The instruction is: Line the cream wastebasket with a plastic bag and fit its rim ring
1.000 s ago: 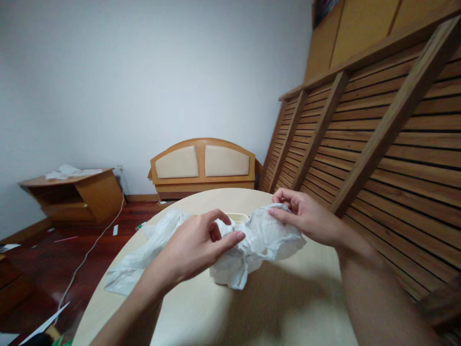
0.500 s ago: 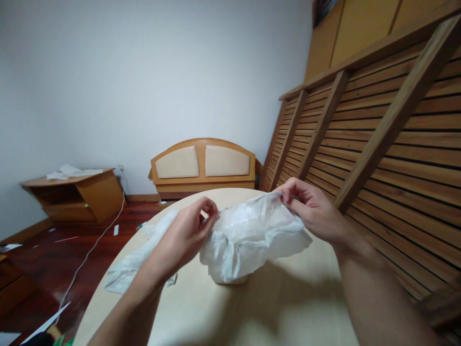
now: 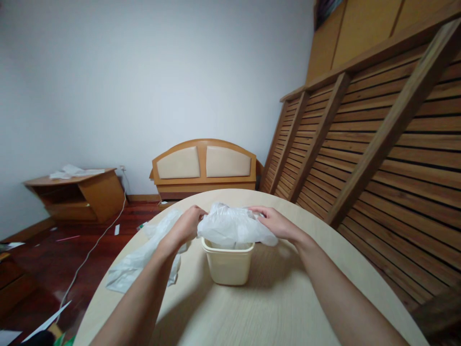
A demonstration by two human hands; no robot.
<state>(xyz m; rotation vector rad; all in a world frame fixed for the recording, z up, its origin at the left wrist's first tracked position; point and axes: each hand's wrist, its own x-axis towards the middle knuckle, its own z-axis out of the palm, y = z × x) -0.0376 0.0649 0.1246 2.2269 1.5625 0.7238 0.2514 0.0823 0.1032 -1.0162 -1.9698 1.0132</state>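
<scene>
A cream plastic bin stands upright on the round table. Over its mouth lies a thin white plastic bag, bunched up and covering the far part of the rim; the near rim shows. My left hand pinches the bag's left edge, its fingertips partly hidden behind the plastic. At the right, my right hand grips the other edge, thumb and fingers closed on it. More crumpled white plastic bags lie on the table to the left, partly behind my left forearm.
Slatted wooden panels lean close along the right side. Beyond the table stands a padded headboard. A low wooden cabinet is at the left, and a white cable runs across the dark red floor.
Both hands have moved farther from me with the bag, toward the far side of the bin, and sit lower. The bin's near wall and rim, earlier mostly covered, now show.
</scene>
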